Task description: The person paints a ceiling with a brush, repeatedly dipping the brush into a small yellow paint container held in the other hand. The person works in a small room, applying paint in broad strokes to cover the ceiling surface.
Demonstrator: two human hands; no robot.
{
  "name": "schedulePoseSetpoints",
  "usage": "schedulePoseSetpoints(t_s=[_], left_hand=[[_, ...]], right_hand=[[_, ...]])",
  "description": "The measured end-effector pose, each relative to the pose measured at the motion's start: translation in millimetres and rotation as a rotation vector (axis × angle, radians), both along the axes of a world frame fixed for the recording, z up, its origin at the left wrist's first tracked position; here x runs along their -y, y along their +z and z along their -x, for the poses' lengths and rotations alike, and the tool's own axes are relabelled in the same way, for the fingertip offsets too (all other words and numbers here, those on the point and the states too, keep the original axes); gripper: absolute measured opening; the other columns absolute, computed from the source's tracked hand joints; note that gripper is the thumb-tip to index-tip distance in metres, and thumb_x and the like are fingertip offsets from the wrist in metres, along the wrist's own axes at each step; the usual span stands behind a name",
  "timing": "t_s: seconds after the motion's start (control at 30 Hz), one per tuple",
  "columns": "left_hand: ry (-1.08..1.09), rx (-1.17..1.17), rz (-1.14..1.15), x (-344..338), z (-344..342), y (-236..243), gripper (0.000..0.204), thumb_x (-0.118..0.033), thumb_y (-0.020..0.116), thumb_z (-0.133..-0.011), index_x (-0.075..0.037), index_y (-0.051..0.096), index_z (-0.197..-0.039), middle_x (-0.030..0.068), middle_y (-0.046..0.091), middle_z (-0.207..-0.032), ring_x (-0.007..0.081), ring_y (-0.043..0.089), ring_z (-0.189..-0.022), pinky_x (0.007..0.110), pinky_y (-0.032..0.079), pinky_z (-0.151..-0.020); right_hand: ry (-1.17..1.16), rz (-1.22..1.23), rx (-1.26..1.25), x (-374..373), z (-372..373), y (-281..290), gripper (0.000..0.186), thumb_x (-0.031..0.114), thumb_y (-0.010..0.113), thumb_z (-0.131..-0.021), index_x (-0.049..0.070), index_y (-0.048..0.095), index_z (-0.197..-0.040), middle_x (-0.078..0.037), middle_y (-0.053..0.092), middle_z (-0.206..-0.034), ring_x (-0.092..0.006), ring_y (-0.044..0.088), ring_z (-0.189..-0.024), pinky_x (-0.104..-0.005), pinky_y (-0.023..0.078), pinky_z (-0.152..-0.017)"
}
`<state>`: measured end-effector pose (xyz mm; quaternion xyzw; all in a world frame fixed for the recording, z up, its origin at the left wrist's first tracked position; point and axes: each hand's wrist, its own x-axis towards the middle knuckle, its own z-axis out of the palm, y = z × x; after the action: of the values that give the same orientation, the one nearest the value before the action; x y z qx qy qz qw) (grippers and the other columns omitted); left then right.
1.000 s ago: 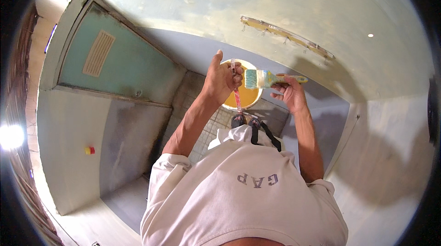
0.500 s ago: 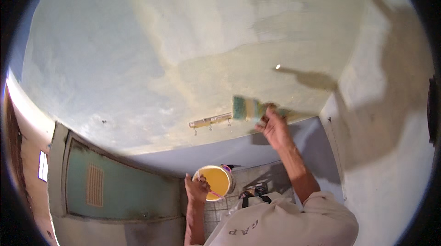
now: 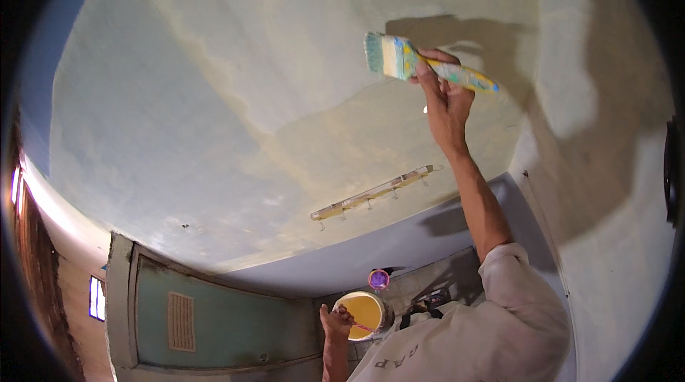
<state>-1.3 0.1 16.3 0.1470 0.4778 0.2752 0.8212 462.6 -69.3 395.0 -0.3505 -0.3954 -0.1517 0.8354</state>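
Note:
My right hand point(image 3: 449, 93) is raised in front of the patchy painted wall point(image 3: 235, 47), closed around a wide paintbrush point(image 3: 394, 57). Its green-tinged bristles point left, and its paint-splashed yellow handle sticks out to the right. Whether the bristles touch the wall is hard to tell. Low down, my left hand point(image 3: 337, 321) is closed at the rim of a white bucket point(image 3: 388, 313) of yellow paint, gripping the thin handle point(image 3: 364, 328) with a pinkish grip that crosses the opening.
A hook rail point(image 3: 374, 194) is fixed low on the wall. A small purple pot point(image 3: 379, 279) is beyond the bucket. At lower left stands a green door point(image 3: 228, 314) with a vent point(image 3: 181, 321). Another pale wall point(image 3: 606, 268) meets at the right.
My right hand has lifted the paintbrush up the wall from near the hook rail, uncovering the rail's right part. The view has shifted; my left hand still grips the bucket handle.

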Motion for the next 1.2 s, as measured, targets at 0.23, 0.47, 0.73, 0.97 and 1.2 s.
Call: schedulePoseSetpoints(t_s=[0.23, 0.47, 0.73, 0.97, 1.2], left_hand=[[0.086, -0.091, 0.020, 6.7, 0.6, 2.6, 0.061, -0.064, 0.040, -0.096, -0.007, 0.057, -0.090, 0.0019, 0.050, -0.069, 0.0185, 0.042, -0.058, 0.035, 0.036, -0.057], [0.092, -0.055, 0.051, 2.3, 8.5, -7.0, 0.060, -0.063, 0.040, -0.096, -0.007, 0.058, -0.090, 0.0014, 0.051, -0.069, 0.0183, 0.042, -0.057, 0.035, 0.036, -0.056], [0.050, -0.027, 0.059, 2.2, -7.1, -7.8, 0.061, -0.064, 0.038, -0.096, -0.007, 0.059, -0.090, 0.0014, 0.051, -0.068, 0.0186, 0.043, -0.058, 0.036, 0.036, -0.056], [0.002, -0.023, 0.072, 4.8, -2.8, -8.8, 0.063, -0.065, 0.037, -0.096, -0.006, 0.060, -0.092, 0.0024, 0.053, -0.069, 0.0194, 0.047, -0.059, 0.037, 0.039, -0.057], [-0.018, -0.054, 0.078, 5.7, -8.2, -13.4, 0.062, -0.064, 0.038, -0.096, -0.006, 0.059, -0.093, 0.0018, 0.052, -0.068, 0.0193, 0.046, -0.058, 0.037, 0.038, -0.057]], right_hand=[[-0.190, -0.013, -0.027, 1.9, -60.0, 8.7, 0.023, 0.012, 0.065, -0.100, -0.003, 0.066, -0.117, -0.006, 0.068, -0.110, -0.0112, 0.066, -0.090, -0.0272, 0.059, -0.078], [-0.669, 0.015, 0.051, 31.7, -82.6, 10.4, 0.020, 0.007, 0.066, -0.096, 0.001, 0.066, -0.116, -0.008, 0.068, -0.111, -0.0167, 0.065, -0.100, -0.0313, 0.056, -0.083], [-0.699, 0.169, 0.413, -49.3, 2.6, 9.3, 0.048, -0.002, 0.077, -0.073, 0.022, 0.066, -0.113, -0.005, 0.067, -0.110, -0.0284, 0.067, -0.102, -0.0385, 0.060, -0.077], [-0.353, -0.004, 0.306, -39.5, -20.4, 9.7, 0.020, 0.004, 0.069, -0.091, 0.005, 0.067, -0.111, -0.008, 0.066, -0.107, -0.0185, 0.066, -0.098, -0.0320, 0.053, -0.087], [-0.572, 0.019, -0.027, 45.1, -111.6, 15.4, 0.018, 0.010, 0.066, -0.098, 0.000, 0.068, -0.113, -0.006, 0.070, -0.110, -0.0149, 0.067, -0.095, -0.0299, 0.060, -0.078]])
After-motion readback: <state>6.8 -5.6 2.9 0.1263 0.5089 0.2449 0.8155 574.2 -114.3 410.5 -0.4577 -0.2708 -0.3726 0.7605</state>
